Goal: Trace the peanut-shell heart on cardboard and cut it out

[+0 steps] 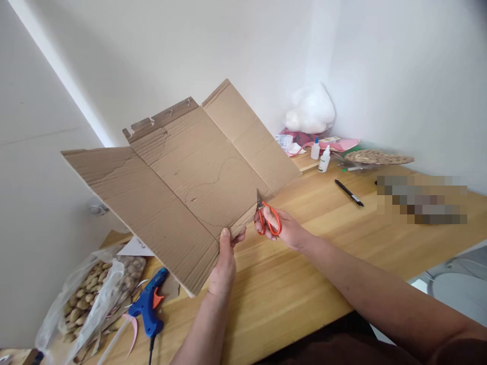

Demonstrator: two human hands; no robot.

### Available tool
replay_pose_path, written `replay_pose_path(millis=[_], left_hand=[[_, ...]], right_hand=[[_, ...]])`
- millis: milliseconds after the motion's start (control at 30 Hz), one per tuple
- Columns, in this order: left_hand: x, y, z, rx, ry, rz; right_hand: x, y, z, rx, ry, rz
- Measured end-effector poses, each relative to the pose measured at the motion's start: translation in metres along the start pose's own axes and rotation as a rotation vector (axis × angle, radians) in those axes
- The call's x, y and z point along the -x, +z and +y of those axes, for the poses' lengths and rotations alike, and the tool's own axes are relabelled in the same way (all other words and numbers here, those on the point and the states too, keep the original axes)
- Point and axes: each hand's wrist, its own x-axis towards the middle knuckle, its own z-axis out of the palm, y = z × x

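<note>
- Pale, smooth walls meet behind a wood-grained table.
- Left hand: pinches the cardboard's near edge, thumb on the face, fingers curled behind.
- Right hand: curled around the orange loops of the scissors, their dark metal blades at that same edge; whether they bite in, I cannot tell.
- Cardboard: brown, ribbed, creased into three panels, torn along its far edge, tilted above the table; a thin curved line marks its middle panel.
- Left, on the table: a blue plastic glue gun beside a crinkled clear bag of rough, rounded peanuts.
- Right: a slim black pen.
- Farther back: two white bottles, a puffy white bundle.
</note>
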Motion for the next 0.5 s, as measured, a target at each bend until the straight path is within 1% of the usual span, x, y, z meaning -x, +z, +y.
replay_pose_path(millis=[133,233,367,500], left_hand=[[0.007,0.001,-0.007,0.037,-0.117,-0.057],[0.011,0.002,-0.01,0.09,-0.183,-0.087],[0.014,0.004,-0.009,0.067,-0.175,-0.075],[0.016,0.005,-0.009,0.009,-0.158,-0.027]], right_hand=[[0.0,0.0,0.001,0.079,-0.069,0.07],[-0.001,-0.001,0.001,0.132,-0.077,0.113],[-0.001,-0.002,-0.002,0.185,-0.085,0.177],[0.0,-0.003,-0.002,0.231,-0.084,0.189]])
